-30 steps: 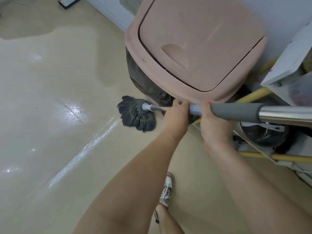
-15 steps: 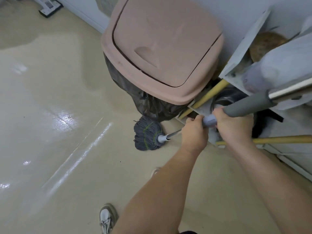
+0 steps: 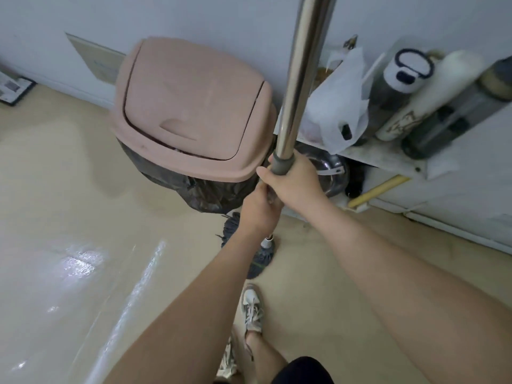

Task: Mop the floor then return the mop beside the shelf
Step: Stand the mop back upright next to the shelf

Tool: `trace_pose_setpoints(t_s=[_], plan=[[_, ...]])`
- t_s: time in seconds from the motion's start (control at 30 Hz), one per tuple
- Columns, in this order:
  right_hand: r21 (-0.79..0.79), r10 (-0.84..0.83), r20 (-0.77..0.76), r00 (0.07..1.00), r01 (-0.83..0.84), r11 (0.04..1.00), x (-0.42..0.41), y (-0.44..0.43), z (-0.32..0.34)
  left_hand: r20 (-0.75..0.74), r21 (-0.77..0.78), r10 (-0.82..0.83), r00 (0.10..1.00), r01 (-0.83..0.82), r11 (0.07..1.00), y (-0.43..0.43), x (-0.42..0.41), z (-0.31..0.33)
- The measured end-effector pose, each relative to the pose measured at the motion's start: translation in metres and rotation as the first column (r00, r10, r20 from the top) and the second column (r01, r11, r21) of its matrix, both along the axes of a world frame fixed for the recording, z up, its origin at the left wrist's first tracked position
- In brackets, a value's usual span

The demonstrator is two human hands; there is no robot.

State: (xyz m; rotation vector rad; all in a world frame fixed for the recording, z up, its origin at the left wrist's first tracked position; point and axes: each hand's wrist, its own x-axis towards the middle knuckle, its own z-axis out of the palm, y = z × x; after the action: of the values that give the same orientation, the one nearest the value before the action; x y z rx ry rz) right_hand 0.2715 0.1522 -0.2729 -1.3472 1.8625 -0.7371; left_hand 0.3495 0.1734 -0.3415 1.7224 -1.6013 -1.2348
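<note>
1. Both forearms are bare, with no sleeve, watch or band in view.
2. The left hand (image 3: 259, 210) and right hand (image 3: 295, 180) wear no gloves or rings.
3. A grey-and-white laced sneaker (image 3: 251, 307) covers one foot.
4. Dark shorts (image 3: 302, 370), possibly black, show at the bottom edge.

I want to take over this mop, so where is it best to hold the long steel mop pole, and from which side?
Grip the steel mop pole at its grey foam sleeve, where the right hand holds it, with the left hand just below. Come from the open floor side: the pole stands nearly upright, and the pink lidded bin and white shelf crowd the wall side.
</note>
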Motion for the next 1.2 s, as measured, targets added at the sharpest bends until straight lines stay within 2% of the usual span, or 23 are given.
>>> trace_pose_setpoints(t_s=[0.1,0.2,0.27,0.4,0.53,0.63,0.73,0.87,1.07,1.2], plan=[[-0.017,-0.043,-0.065,0.997,0.042,0.999,0.005,0.026,0.009,0.032,-0.003,-0.05,0.998,0.05,0.999,0.016,0.002,0.011],[0.001,-0.109,-0.062,0.992,0.11,0.994,-0.001,0.055,0.015,0.018,0.034,-0.107,0.994,0.106,0.994,0.036,-0.001,0.019],[0.027,-0.152,-0.071,0.986,0.154,0.988,-0.012,0.071,0.017,-0.052,0.077,-0.138,0.989,0.142,0.987,0.049,-0.008,0.02],[0.072,-0.228,-0.091,0.97,0.234,0.97,-0.054,0.091,0.022,-0.193,0.113,-0.2,0.96,0.225,0.968,0.052,-0.044,-0.019],[0.05,-0.323,-0.044,0.945,0.325,0.944,-0.109,0.099,0.039,-0.256,0.128,-0.207,0.944,0.245,0.961,0.06,-0.097,0.052],[0.023,-0.364,0.011,0.931,0.364,0.931,-0.159,0.112,0.056,-0.246,0.121,-0.292,0.924,0.329,0.937,0.066,-0.147,0.073],[-0.021,-0.384,0.056,0.921,0.386,0.922,-0.214,0.126,0.071,-0.198,0.1,-0.305,0.931,0.329,0.939,0.076,-0.202,0.09],[-0.047,-0.362,0.105,0.926,0.368,0.929,-0.298,0.129,0.088,-0.178,0.015,-0.274,0.945,0.281,0.96,0.084,-0.284,0.108],[-0.127,-0.216,0.051,0.975,0.22,0.967,-0.377,0.102,0.109,-0.202,-0.079,-0.211,0.956,0.199,0.977,0.066,-0.363,0.131],[-0.161,-0.141,0.011,0.99,0.141,0.977,-0.405,0.075,0.112,-0.189,-0.032,-0.131,0.973,0.127,0.991,0.05,-0.397,0.142]])
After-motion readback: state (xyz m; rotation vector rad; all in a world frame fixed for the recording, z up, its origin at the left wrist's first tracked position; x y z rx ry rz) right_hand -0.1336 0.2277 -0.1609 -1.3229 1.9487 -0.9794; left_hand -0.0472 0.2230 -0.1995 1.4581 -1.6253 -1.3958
